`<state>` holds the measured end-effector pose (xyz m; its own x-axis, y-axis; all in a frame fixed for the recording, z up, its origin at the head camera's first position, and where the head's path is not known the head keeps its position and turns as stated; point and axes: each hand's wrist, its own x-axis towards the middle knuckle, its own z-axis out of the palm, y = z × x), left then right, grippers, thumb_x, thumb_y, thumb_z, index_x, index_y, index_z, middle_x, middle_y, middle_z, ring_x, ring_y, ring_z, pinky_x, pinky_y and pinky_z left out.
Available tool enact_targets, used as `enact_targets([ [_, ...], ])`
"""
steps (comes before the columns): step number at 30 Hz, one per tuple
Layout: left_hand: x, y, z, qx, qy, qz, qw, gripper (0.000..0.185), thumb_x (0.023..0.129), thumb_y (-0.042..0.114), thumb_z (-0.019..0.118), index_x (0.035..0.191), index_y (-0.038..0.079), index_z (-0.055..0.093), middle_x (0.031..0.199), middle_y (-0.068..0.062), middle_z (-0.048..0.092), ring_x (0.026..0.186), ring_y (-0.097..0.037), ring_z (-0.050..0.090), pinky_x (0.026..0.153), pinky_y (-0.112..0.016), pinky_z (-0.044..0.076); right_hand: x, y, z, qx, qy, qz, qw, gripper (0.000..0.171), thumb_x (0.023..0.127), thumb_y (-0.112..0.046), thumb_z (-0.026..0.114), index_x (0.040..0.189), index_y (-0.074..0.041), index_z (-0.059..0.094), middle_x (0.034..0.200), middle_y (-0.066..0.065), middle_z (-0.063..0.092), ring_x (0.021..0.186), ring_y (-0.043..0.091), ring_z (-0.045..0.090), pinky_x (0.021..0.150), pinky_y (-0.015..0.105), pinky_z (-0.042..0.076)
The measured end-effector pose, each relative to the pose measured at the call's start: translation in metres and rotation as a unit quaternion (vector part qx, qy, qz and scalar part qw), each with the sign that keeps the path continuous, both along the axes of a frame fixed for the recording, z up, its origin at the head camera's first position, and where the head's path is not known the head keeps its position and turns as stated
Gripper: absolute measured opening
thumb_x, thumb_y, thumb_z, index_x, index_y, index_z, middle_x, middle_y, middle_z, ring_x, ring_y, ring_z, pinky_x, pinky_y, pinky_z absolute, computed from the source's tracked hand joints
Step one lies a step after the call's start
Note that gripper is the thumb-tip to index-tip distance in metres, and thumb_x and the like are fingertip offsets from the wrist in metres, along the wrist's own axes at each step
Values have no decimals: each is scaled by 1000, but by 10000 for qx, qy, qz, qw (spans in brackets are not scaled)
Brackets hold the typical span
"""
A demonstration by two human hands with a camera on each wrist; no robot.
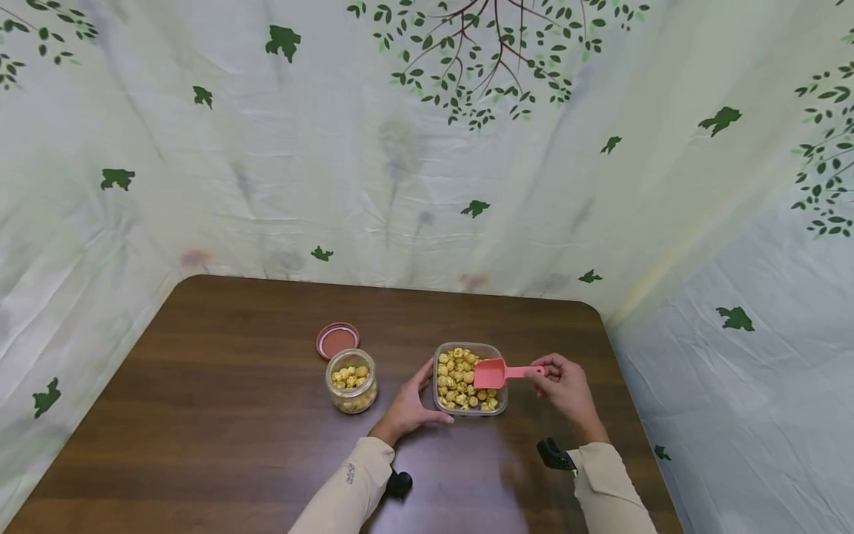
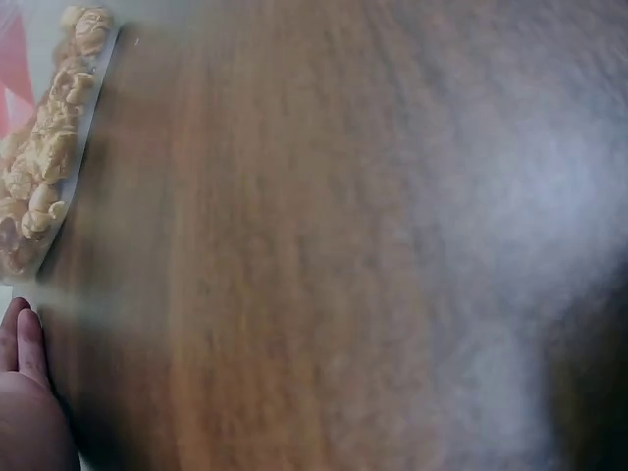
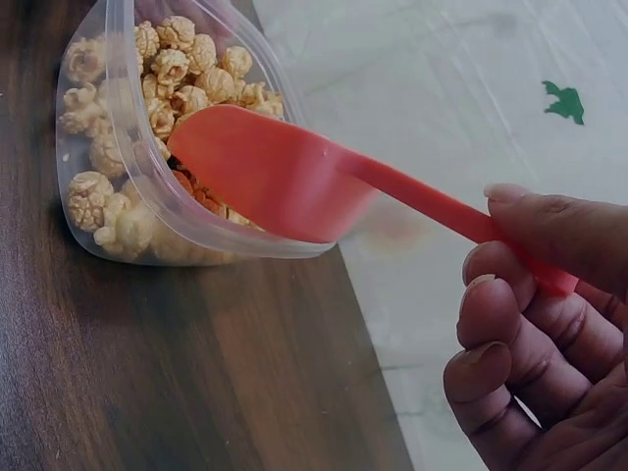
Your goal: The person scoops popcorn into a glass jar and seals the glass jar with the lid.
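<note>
Popcorn (image 1: 460, 378) fills a clear square plastic container (image 1: 497, 352) that sits on a dark wooden table (image 1: 220, 415), a little right of the table's middle. The person's right hand (image 1: 567, 386) pinches the handle of a pink plastic scoop (image 1: 492, 373) between thumb and curled fingers; the right wrist view shows the scoop's bowl resting over the container's rim, its front edge among the popcorn. The left hand (image 1: 410, 408) lies against the container's left side, thumb along the near edge and fingers reaching up the far side, bracing it rather than closing around it. To the left, well apart from the hands, stands a small glass jar (image 1: 351, 382) partly filled with popcorn, and just behind it lies its reddish lid (image 1: 337, 340), flat on the table. A leaf-patterned cloth (image 1: 427, 148) hangs behind.
</note>
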<state>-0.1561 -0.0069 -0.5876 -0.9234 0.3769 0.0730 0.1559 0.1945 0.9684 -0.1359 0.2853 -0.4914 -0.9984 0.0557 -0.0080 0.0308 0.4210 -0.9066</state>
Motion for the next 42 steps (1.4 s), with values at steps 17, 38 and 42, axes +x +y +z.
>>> enact_targets([
  [17,-8,7,-6,-549,57,201,9983,115,53,17,96,149,5,32,145,-17,45,131,-33,42,110,-49,29,-1,-9,-6,23,63,74,10000,21,86,-10,73,96,5,63,67,8,61,52,13,54,48,27,48],
  [38,-7,9,-6,-389,-144,159,9990,114,56,17,95,150,8,30,143,-16,46,128,-34,44,108,-51,31,-2,-19,-20,135,-96,-127,9998,23,85,-15,74,95,3,64,65,7,60,51,15,53,47,23,43],
  [42,-9,10,-7,-330,-70,157,9993,113,56,15,94,149,8,31,142,-15,48,127,-33,45,107,-51,31,-2,-19,-23,106,-212,-213,9995,22,85,-14,74,96,2,64,66,6,61,52,15,54,48,24,45],
])
